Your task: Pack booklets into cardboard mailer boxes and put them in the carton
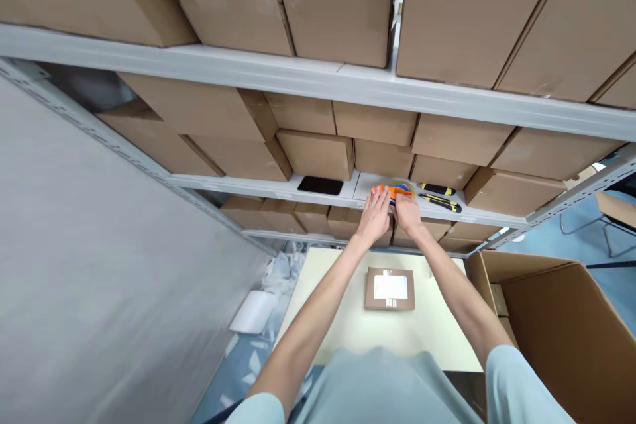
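Note:
Both of my hands are at the middle shelf, on an orange tape dispenser with a roll showing behind it. My left hand has its fingers bent over the dispenser's left end. My right hand is closed around its right part, and the fingertips are hidden. Just right of it on the shelf lie a black-and-yellow utility knife and black-and-yellow cutting pliers. Below my hands, between my forearms, a small closed carton with a white label rests on the pale table.
A black phone-like slab lies on the shelf to the left. Brown cartons fill the shelves, behind grey shelf beams. A large open box stands right of the table. White scraps and a white roll lie at left.

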Tool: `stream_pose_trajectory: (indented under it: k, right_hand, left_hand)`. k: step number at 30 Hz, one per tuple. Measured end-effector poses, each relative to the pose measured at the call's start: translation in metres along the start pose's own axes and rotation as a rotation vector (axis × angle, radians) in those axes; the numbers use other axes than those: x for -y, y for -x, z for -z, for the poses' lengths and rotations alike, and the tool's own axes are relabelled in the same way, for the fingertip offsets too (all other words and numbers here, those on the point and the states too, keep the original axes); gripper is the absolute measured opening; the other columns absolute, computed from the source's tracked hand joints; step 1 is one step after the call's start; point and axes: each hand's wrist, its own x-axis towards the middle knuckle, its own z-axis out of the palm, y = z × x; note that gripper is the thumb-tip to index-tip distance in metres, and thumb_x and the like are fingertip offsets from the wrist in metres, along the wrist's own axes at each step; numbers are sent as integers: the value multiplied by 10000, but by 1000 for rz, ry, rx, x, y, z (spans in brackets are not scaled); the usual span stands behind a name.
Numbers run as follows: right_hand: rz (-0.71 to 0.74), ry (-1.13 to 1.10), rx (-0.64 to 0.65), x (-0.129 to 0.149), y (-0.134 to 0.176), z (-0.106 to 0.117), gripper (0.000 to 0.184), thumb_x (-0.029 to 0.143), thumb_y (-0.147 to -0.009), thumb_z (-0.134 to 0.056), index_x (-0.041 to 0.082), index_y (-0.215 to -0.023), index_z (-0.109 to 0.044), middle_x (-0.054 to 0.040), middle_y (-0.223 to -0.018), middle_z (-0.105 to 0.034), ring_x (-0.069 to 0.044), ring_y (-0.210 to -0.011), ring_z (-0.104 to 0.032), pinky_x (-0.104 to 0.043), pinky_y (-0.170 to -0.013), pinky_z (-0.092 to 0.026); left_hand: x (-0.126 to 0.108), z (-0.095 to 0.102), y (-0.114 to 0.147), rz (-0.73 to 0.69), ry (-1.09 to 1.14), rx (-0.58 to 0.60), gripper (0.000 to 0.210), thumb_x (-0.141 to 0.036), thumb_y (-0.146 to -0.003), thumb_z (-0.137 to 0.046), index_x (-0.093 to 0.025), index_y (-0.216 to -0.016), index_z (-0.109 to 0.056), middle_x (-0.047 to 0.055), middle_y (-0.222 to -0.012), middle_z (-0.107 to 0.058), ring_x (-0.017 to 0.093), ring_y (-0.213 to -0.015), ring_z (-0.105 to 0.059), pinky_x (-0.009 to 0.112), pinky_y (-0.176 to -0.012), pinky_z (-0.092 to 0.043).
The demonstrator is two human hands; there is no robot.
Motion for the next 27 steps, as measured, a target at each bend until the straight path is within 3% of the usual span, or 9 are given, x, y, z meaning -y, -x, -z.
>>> stream_pose_trajectory:
  k: [3, 5, 9, 13, 18, 27]
  right_hand:
    - [47, -83, -39, -16, 60, -24, 465, 436, -1145, -518, 69, -1407, -629, -285, -1258, -759, -400, -1194, -708, -505, -1095, -531]
    - [31, -144, 28, -28, 109, -48, 516, 546, -1141, -494, 105, -1366, -638, -260, -1155, -778, -411, -1082, -742, -499, -967, -581]
    - [-64, -349, 260, -41, 212, -99, 487, 600, -1111, -529, 182, -1331, -647, -186, -1102, -807, -390, -994, -787, -443, -835, -602]
    - [-195, -537, 451, -37, 289, -130, 440, 585, -1066, -600, 216, -1298, -661, -108, -1045, -813, -332, -934, -795, -392, -801, -592]
    - [-311, -660, 488, -36, 331, -135, 464, 624, -1015, -628, 211, -1223, -664, -78, -995, -797, -289, -865, -756, -368, -776, -571]
    - [-302, -676, 498, -43, 344, -118, 448, 642, -1013, -616, 230, -1186, -643, -65, -998, -779, -278, -859, -724, -357, -764, -534]
  left_hand:
    - [-11, 4, 61, 75, 112, -174, 761, -192, -1065, -418, -130, -1799, -230, 158, -1849, -332, 302, -1762, -198, 557, -1427, -263]
    - [-21, -2, 109, 178, 185, -205, 704, -279, -1122, -396, -149, -1794, -234, 167, -1825, -381, 301, -1742, -263, 548, -1409, -313]
    - [-47, -30, 195, 375, 328, -52, 556, -389, -1158, -416, -191, -1675, -468, 173, -1635, -609, 305, -1573, -521, 533, -1330, -440]
    - [-68, -54, 251, 479, 472, 109, 427, -387, -1158, -445, -211, -1492, -644, 154, -1457, -720, 290, -1406, -635, 506, -1241, -525]
    - [-76, -60, 271, 501, 582, 182, 377, -363, -1137, -512, -212, -1445, -669, 135, -1384, -747, 266, -1311, -675, 450, -1103, -611]
    - [-74, -46, 247, 461, 655, 283, 298, -336, -1097, -606, -232, -1338, -747, 99, -1323, -777, 222, -1163, -742, 387, -996, -641]
